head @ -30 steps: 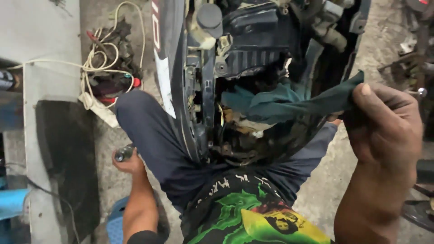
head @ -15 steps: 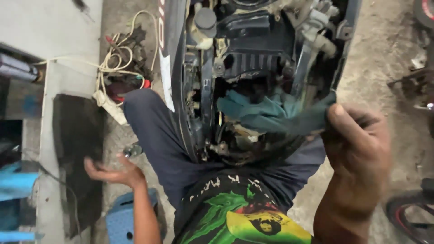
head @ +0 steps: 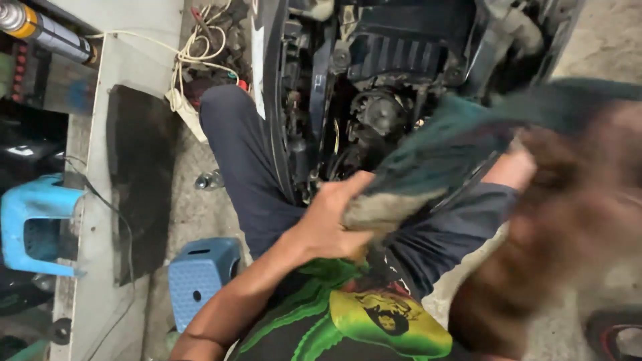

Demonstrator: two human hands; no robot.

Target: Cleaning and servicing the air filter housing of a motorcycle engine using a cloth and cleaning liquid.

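Left hand [head: 334, 224] has risen to grip the rag [head: 428, 160] beside right hand [head: 575, 194].

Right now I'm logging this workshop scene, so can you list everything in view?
Dark green cloth rag: one, stretched between both hands in front of the engine.
Black engine block: one, top centre.
Blue plastic stools: two, one on the floor by the knee, one far left.
Tangle of cream wires: one, top left.
Grey metal cylinder with yellow band: one, top left corner.
Black mat: one, left.
Left hand: grips the rag's lower end.
Right hand: blurred, on the rag's upper end.
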